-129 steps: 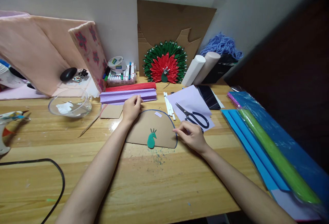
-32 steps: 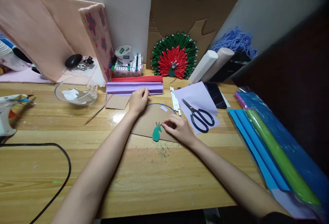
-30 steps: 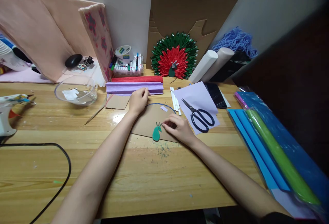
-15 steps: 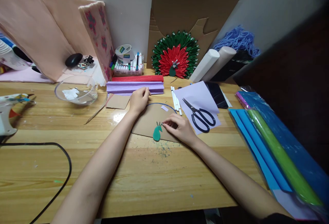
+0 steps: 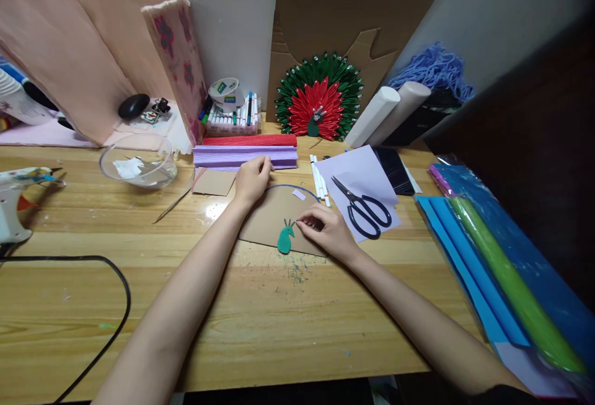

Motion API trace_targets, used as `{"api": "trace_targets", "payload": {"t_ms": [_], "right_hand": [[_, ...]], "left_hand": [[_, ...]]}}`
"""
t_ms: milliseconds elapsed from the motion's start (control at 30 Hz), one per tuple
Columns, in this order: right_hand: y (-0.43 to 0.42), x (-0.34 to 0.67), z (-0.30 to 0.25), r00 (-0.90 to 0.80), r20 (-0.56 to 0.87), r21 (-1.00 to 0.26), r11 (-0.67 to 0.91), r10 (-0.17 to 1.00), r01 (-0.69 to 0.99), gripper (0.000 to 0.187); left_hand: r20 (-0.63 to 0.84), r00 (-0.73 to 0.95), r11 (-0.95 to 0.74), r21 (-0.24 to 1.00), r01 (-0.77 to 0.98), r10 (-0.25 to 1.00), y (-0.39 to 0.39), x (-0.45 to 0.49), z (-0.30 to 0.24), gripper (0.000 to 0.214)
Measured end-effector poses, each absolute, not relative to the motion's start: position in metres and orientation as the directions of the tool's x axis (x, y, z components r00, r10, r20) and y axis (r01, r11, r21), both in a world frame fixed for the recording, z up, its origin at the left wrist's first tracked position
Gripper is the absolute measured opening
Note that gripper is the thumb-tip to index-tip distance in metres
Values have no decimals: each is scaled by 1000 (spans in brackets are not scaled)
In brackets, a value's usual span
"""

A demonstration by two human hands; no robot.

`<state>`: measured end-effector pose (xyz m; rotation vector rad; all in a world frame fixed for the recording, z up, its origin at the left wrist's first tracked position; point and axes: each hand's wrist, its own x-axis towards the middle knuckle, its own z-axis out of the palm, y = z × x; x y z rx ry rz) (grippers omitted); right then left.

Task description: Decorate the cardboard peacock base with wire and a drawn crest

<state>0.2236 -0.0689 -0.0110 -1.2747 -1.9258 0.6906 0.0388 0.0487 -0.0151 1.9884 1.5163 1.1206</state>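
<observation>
Wooden desk (image 5: pixel 288 318) strewn with craft supplies, with a cardboard sheet (image 5: pixel 334 8) propped against the wall behind it and pink cloth (image 5: pixel 69 51) draped at the far left. Blue paper (image 5: pixel 465 250) and a green roll (image 5: pixel 506 287) lie along the desk's right edge. A red-and-green fan (image 5: pixel 320 96) leans on the sheet, and a purple crepe fold (image 5: pixel 245 157) lies in front of it.

At centre lies a cardboard half-disc (image 5: pixel 269 219), flat side toward the person. The left hand (image 5: pixel 251 180) rests on its curved top rim, just beside the crepe fold, fingers curled under; whether they grip the rim cannot be told. The right hand (image 5: pixel 328 234) lies on the half-disc's right part, fingertips drawn narrowly together at the crest of a green bird (image 5: pixel 284 241) lying at the flat edge; whether they pinch it is hidden. Scissors (image 5: pixel 365 208) sit closed on lilac paper (image 5: pixel 357 172), just right of that hand.
</observation>
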Motion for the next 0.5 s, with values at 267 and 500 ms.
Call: {"api": "trace_targets", "payload": {"t_ms": [267,500], "right_hand": [[-68,223,-12,-260,275,-737,376,926,561,8],[-68,222,-11,-261,277,-730,379,925,569,9]], "left_hand": [[359,88,-332,707,625,929,49,40,-14,42],[354,96,-332,700,632,930,48,39,-14,43]]}}
